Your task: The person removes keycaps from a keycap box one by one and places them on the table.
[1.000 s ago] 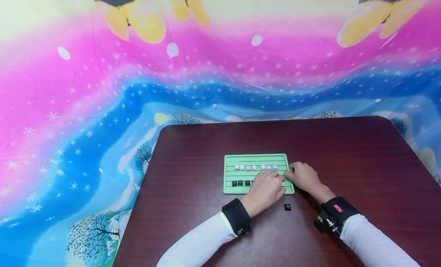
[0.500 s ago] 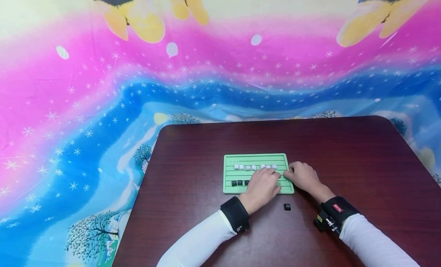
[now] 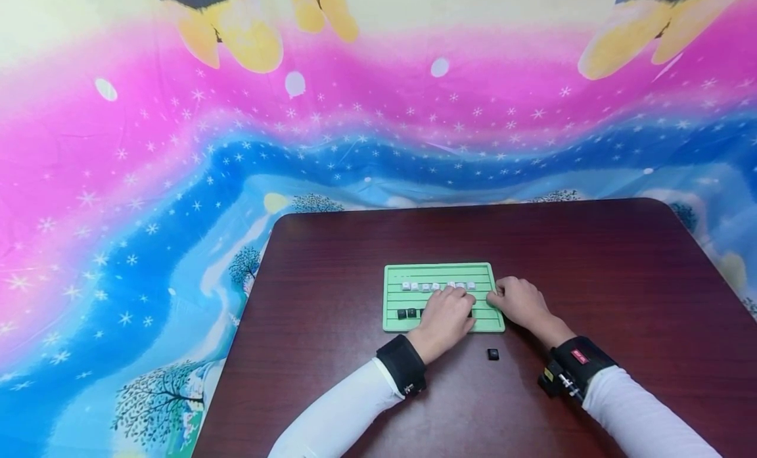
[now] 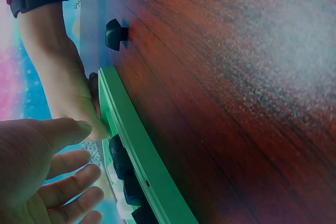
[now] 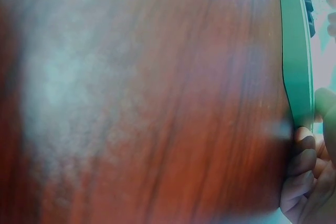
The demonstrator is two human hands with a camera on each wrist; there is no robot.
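Note:
My left hand (image 3: 446, 317) is over the front half of a green grooved tray (image 3: 491, 322), fingers loosely bent and apart, with nothing between thumb and fingers in the left wrist view. Just beside it, black keycaps (image 4: 121, 158) stand in a row along the tray; in the head view the hand covers part of this row. A row of white keycaps (image 3: 415, 287) sits farther back in another groove. At the tray's right edge, my right hand (image 3: 523, 303) pinches the rim, thumb on top and curled fingers (image 5: 299, 161) low against the side.
One loose black keycap (image 3: 493, 354) lies on the dark red-brown table (image 3: 331, 267) in front of the tray's right corner. Both wrists wear black bands (image 3: 402, 365) with cameras. A colourful printed cloth (image 3: 378, 103) hangs behind the table.
My left hand has shifted a little to the left over the tray, uncovering a black keycap at the right of the front row. The right hand stays at the tray's edge.

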